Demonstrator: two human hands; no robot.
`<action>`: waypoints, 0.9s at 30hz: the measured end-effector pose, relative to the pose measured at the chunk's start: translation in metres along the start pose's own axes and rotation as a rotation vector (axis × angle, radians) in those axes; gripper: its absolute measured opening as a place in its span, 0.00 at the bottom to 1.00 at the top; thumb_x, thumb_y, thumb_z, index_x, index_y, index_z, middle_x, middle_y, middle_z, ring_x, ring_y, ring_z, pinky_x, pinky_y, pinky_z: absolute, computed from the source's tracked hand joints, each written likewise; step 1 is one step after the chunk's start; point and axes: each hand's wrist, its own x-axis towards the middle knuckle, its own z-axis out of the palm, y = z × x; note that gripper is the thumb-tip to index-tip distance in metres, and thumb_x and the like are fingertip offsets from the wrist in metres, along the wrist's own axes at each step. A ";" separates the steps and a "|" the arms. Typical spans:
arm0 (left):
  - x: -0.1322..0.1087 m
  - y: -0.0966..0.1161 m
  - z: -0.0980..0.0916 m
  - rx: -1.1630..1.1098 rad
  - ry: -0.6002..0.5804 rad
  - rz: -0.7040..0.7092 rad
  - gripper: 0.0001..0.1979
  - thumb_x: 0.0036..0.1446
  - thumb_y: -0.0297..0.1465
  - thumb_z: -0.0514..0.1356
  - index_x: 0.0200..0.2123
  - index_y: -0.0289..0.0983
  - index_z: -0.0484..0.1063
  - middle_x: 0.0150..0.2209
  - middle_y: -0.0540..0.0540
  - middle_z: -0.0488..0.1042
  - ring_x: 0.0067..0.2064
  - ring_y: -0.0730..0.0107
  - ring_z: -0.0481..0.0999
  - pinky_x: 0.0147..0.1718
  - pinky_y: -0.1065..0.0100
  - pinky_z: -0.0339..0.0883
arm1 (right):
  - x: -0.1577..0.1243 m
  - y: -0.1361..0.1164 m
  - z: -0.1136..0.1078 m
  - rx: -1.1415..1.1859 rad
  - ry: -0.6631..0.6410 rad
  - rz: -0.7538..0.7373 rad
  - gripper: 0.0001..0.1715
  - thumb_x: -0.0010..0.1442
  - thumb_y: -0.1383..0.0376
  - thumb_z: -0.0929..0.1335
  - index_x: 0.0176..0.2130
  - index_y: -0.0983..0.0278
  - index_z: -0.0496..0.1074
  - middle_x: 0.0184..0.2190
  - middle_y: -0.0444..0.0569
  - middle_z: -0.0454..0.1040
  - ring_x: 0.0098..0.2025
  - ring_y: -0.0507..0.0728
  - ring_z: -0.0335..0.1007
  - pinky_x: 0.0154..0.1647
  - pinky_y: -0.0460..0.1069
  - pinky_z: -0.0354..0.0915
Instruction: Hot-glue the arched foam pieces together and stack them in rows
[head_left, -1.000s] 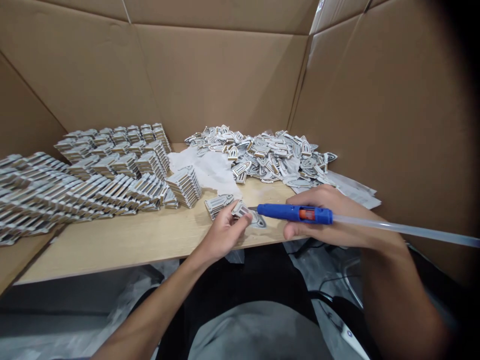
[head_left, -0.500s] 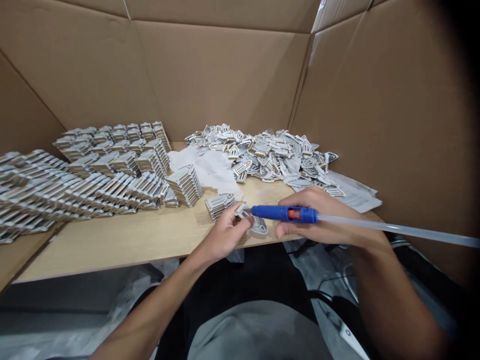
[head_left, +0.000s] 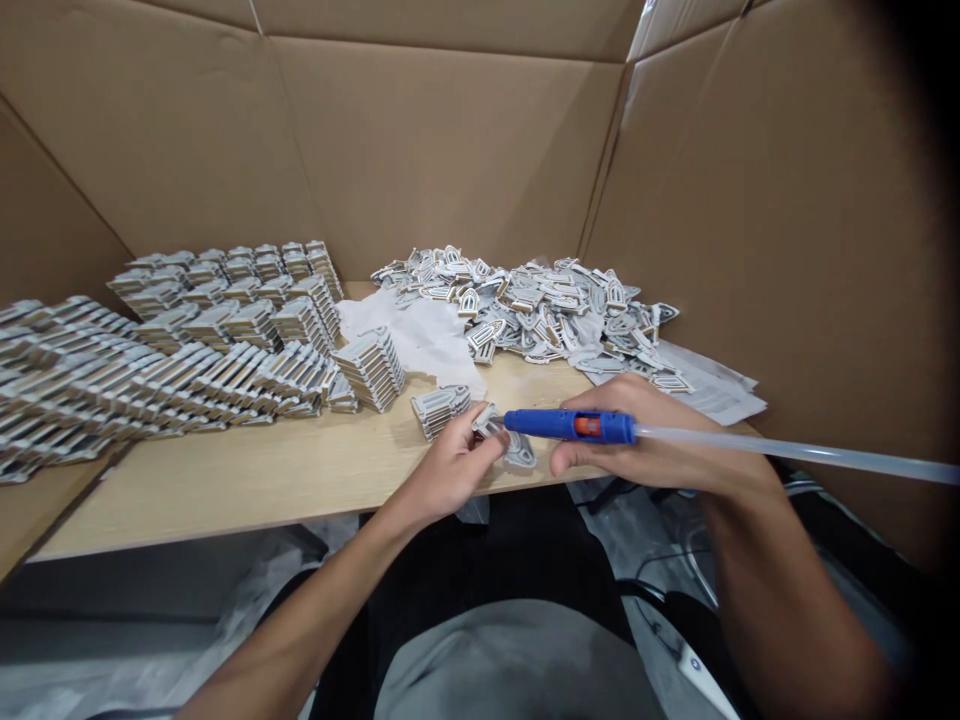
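Observation:
My left hand (head_left: 452, 466) is closed, pinching a small grey-white arched window-shaped piece (head_left: 520, 452) above the table's front edge. My right hand (head_left: 630, 432) is wrapped round a blue glue gun (head_left: 559, 425) with an orange part showing through its top. From its rear a long translucent glue stick (head_left: 780, 452) runs to the right, over my forearm. The gun's narrow tip meets the upper part of the arched piece beside my left thumb; whether it touches I cannot tell. Just behind my left fingers lies a short stack of similar pieces (head_left: 439, 410).
Neat stacks of pieces (head_left: 300, 325) fill the left side of the wooden table (head_left: 247, 475). A loose heap of pieces (head_left: 555, 305) lies at the back, with white paper (head_left: 412, 335) beside it. Cardboard walls (head_left: 450, 150) enclose the back and sides.
Almost nothing differs. Both hands, the glue gun and the arched piece hold nearly the same pose, and the view has shifted very slightly.

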 end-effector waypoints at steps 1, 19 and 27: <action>0.000 0.000 0.000 0.005 0.000 0.003 0.15 0.67 0.40 0.60 0.51 0.36 0.72 0.41 0.47 0.72 0.41 0.67 0.70 0.43 0.68 0.64 | 0.000 -0.001 0.000 0.002 -0.004 0.006 0.23 0.64 0.50 0.73 0.27 0.64 0.75 0.19 0.38 0.60 0.22 0.49 0.48 0.23 0.47 0.47; 0.000 0.001 -0.001 0.033 -0.003 0.024 0.14 0.68 0.39 0.60 0.51 0.36 0.73 0.40 0.47 0.74 0.43 0.65 0.72 0.44 0.67 0.64 | 0.000 -0.003 -0.001 0.023 -0.008 0.007 0.27 0.63 0.46 0.73 0.26 0.64 0.73 0.18 0.38 0.59 0.23 0.49 0.47 0.22 0.46 0.48; 0.000 0.001 -0.001 0.039 0.000 0.024 0.12 0.68 0.38 0.60 0.48 0.36 0.73 0.38 0.48 0.74 0.40 0.66 0.71 0.40 0.69 0.63 | 0.000 -0.005 -0.001 0.039 -0.014 0.018 0.25 0.64 0.48 0.73 0.26 0.65 0.74 0.18 0.38 0.58 0.23 0.49 0.47 0.22 0.46 0.47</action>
